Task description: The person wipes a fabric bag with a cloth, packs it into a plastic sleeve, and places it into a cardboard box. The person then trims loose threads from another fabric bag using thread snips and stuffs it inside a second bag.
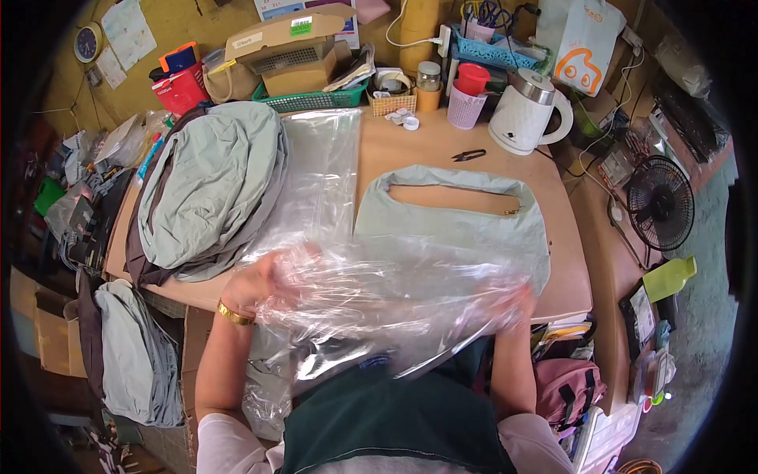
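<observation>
Both my hands hold a crumpled clear plastic bag (379,292) stretched between them above the table's front edge. My left hand (272,280), with a gold band at the wrist, grips its left side, partly seen through the film. At the other side my right hand (509,300) is closed on the plastic, its fingers blurred behind it. Beyond the bag lies a pale green cloth bag (474,229) with a long handle opening, its lower part hidden by the plastic. Flat clear plastic sheets (320,174) lie to its left.
A heap of pale green and dark fabric (213,182) covers the table's left side. Small black snips (469,156), a white kettle (525,114), a pink cup (464,108) and a green basket (316,99) stand or lie at the back. A black fan (662,203) is at right.
</observation>
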`<move>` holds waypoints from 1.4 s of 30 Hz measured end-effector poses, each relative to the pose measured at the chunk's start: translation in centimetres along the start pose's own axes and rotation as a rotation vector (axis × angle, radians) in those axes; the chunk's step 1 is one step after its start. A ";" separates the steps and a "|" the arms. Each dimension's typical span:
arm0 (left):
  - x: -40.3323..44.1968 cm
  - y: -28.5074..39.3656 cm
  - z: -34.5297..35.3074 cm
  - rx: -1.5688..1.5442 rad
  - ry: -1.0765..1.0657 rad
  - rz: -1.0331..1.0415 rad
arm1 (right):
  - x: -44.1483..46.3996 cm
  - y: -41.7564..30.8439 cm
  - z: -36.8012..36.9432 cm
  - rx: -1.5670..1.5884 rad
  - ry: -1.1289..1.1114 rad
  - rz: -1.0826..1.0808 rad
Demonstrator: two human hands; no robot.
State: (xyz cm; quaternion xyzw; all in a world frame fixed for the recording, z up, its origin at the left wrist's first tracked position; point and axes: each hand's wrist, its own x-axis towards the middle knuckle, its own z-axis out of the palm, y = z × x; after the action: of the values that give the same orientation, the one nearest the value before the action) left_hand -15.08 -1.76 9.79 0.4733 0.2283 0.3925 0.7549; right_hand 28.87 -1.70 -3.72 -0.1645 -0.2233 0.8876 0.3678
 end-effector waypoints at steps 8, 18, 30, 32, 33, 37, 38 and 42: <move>1.4 0.9 1.4 -0.074 0.586 0.194 | -0.4 -1.2 6.7 -0.611 0.215 -0.186; 0.2 -0.8 0.6 0.767 -0.406 -0.386 | -0.4 -2.2 6.2 0.234 0.045 -0.616; -2.6 -0.7 -2.4 -0.045 0.144 -0.203 | -3.5 -2.5 4.6 -0.325 -0.190 -0.488; -1.1 1.9 -1.7 0.799 -0.647 -0.224 | -5.6 -4.9 2.1 -0.494 0.057 -0.554; -1.2 3.3 -0.5 0.870 -0.406 -0.072 | -6.5 -6.8 0.3 -0.575 0.104 -0.582; -3.5 4.8 -2.0 0.316 0.485 0.164 | -2.4 -12.2 10.1 -0.706 -0.026 -0.871; -3.0 4.6 -2.2 0.092 0.442 0.313 | -1.5 -12.4 11.7 -0.728 0.125 -0.995; 4.8 -4.2 6.2 -0.271 0.405 0.580 | 3.1 -6.2 9.7 -1.409 0.718 -0.596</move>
State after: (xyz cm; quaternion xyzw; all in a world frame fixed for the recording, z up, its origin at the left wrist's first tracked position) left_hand -6.18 -2.22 8.91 0.3272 0.1754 0.7022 0.6076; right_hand 25.91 1.81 7.33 -0.5617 -0.6283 0.3005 0.4466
